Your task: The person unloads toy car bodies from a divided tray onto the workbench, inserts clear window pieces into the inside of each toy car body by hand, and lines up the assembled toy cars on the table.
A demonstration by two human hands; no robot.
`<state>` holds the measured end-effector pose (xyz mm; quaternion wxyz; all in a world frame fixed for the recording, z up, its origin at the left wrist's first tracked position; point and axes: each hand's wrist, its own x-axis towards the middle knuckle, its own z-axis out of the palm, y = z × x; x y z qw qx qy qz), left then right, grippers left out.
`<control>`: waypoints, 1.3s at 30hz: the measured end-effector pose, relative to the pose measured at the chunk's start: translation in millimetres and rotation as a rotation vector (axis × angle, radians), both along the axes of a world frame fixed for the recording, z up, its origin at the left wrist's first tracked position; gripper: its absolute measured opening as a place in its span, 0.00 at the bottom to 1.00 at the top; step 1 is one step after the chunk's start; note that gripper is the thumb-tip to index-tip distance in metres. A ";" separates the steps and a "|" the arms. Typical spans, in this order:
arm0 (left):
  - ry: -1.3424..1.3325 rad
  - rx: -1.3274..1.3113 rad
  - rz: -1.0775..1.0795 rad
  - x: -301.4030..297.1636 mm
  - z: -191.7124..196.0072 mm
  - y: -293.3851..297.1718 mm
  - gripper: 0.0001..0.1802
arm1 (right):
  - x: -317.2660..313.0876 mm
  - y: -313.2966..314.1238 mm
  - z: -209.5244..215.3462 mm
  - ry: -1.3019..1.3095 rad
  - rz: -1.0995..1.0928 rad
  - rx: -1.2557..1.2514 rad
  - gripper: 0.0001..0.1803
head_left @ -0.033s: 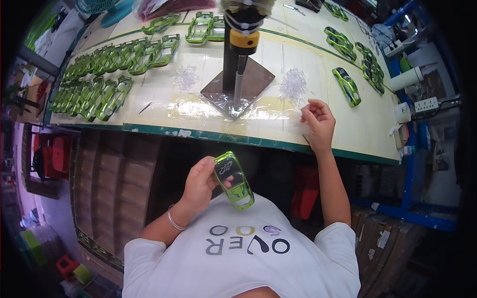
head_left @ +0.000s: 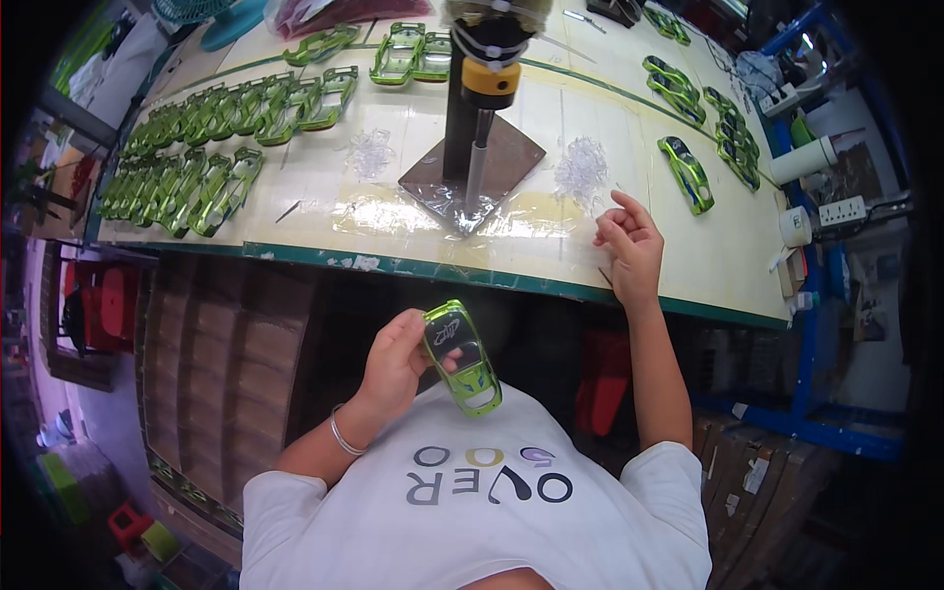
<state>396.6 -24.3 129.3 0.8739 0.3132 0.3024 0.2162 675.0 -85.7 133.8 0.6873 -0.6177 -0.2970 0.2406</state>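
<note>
My left hand [head_left: 395,356] grips a bright green toy car body shell [head_left: 475,385] by its side, in front of my shirt. The shell has clear window panels and a dark drawn mark near its upper end; a fingertip shows through it. My right hand [head_left: 634,241] is over the table's front edge, with its index finger stretched out apart from the thumb and the other fingers curled. I see nothing held in it. Just beyond its fingertips lies a pile of small clear plastic pieces [head_left: 582,169]. A second such pile [head_left: 371,153] is further left.
A post with a yellow-collared tool [head_left: 490,84] and metal rod stands on a brown square plate [head_left: 516,147] mid-table. Rows of green car shells [head_left: 211,192] fill the left side. More cars [head_left: 686,174] lie at right, near a power strip [head_left: 843,209]. A compartmented brown rack [head_left: 221,354] stands below.
My right index finger has straightened and lifted slightly away from the thumb. My left hand and the car shell stay where they were.
</note>
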 end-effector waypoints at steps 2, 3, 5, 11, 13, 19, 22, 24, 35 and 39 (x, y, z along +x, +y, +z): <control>-0.001 0.000 -0.003 -0.7 2.2 0.6 0.11 | -0.3 -4.9 3.2 0.265 0.103 0.005 0.07; 0.008 0.006 -0.015 -1.4 2.7 1.4 0.11 | -1.9 -5.3 3.2 0.262 0.108 0.002 0.07; -0.007 0.008 -0.029 -1.8 2.8 2.0 0.11 | -4.0 -5.5 1.9 0.357 0.174 0.124 0.08; -0.005 0.024 -0.067 -1.9 8.5 -0.3 0.12 | -11.5 -6.7 7.2 0.611 0.191 0.162 0.06; -0.002 0.035 -0.078 -1.8 9.1 -0.5 0.12 | -19.0 -8.6 15.2 0.651 0.206 0.138 0.07; -0.027 0.135 -0.149 8.8 16.6 -3.8 0.12 | -36.4 -23.5 19.7 0.660 0.312 0.084 0.08; -0.028 0.253 -0.180 15.6 22.6 -6.2 0.12 | -51.1 -32.3 24.0 0.715 0.363 0.044 0.08; -0.026 0.346 -0.218 19.6 30.1 -7.5 0.12 | -60.8 -38.3 27.5 0.701 0.477 0.029 0.07; 0.094 0.678 -0.274 34.6 40.3 -21.3 0.09 | -89.1 -47.8 26.6 0.512 0.417 0.122 0.07; 0.111 0.740 -0.273 37.3 45.0 -24.1 0.09 | -90.0 -51.4 23.8 0.436 0.383 0.132 0.08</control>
